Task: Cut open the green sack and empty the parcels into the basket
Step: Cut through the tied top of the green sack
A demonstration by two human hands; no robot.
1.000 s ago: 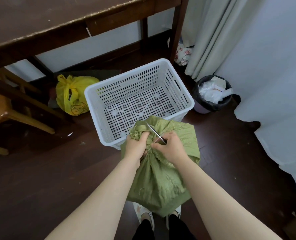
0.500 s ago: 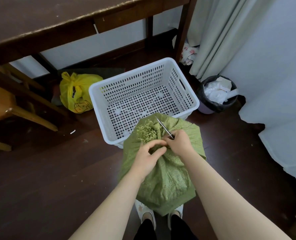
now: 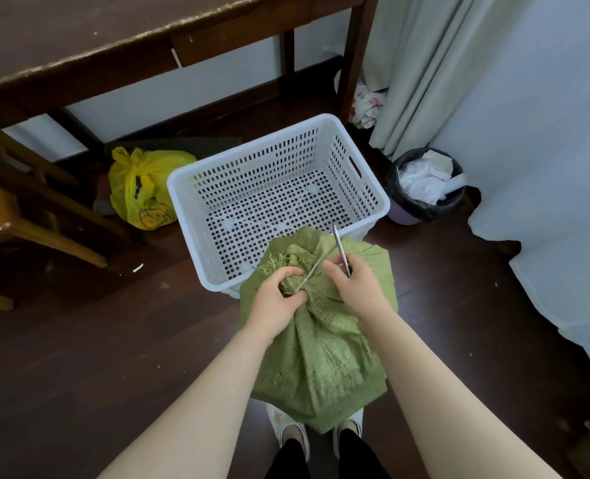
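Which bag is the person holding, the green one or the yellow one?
The green sack: both hands grip its tied neck, right beside the white basket. The yellow bag sits untouched under the table.

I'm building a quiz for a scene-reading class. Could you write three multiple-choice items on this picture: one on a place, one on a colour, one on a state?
1. Where is the yellow plastic bag?
A. Inside the basket
B. On the floor, left of the basket
C. On the table

2. What colour is the basket?
A. White
B. Blue
C. Black

3. What state is the green sack in?
A. Cut wide open, parcels spilling out
B. Lying flat and emptied
C. Neck still gathered and tied

Answers:
1. B, the bag sits on the dark floor beside the basket's left wall, under the table edge.
2. A, its perforated walls and rim are white.
3. C, the left hand grips the bunched neck, a string still crosses it, the right hand holds scissors there, and no parcels show.
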